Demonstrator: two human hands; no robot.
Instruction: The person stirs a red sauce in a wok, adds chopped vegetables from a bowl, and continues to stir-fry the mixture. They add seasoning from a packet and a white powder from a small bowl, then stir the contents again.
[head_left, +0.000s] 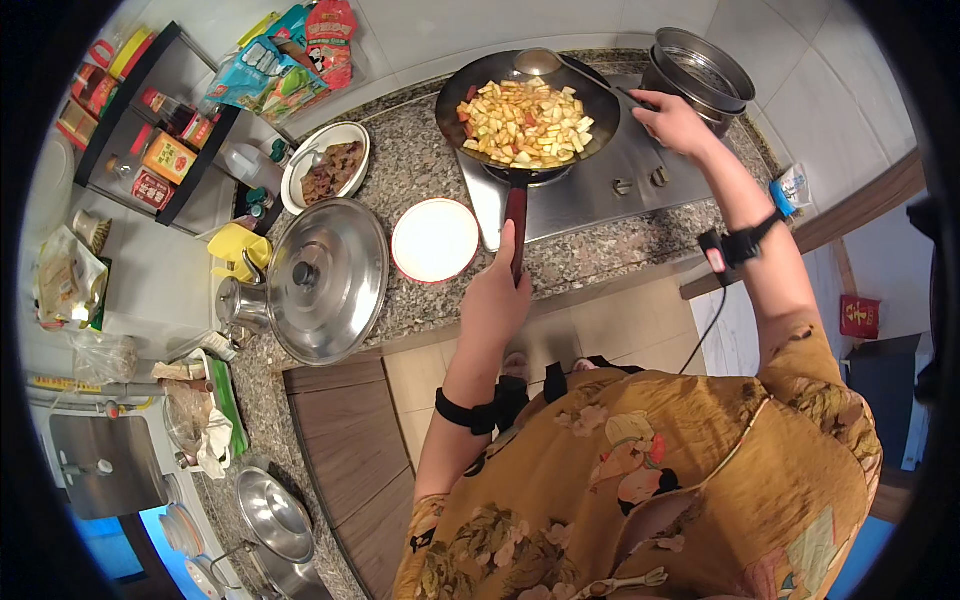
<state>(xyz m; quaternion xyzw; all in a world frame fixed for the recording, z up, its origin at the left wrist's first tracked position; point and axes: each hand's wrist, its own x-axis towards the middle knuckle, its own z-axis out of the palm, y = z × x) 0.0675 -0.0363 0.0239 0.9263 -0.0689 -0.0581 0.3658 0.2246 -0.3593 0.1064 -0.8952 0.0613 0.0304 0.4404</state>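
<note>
My left hand (495, 304) is wrapped around the dark red handle (517, 217) of a black wok (448, 112), which sits over a burner. Inside the wok lies a heap of diced, lightly browned pieces (529, 124), with a few red bits among them. My right hand (667, 120) grips the dark handle end of a metal ladle (536, 63). The ladle's bowl rests at the wok's far rim, beyond the food. A white plate with a red rim (435, 240) stands on the counter, left of the wok handle.
Stacked steel pots (701, 71) stand right of the wok on the steel gas stove (585, 202). On the left are an oval bowl of cooked meat (330, 169), a large metal lid (330, 281), a metal kettle (244, 304) and a seasoning rack (161, 142). A cable (709, 326) hangs from my right wrist strap.
</note>
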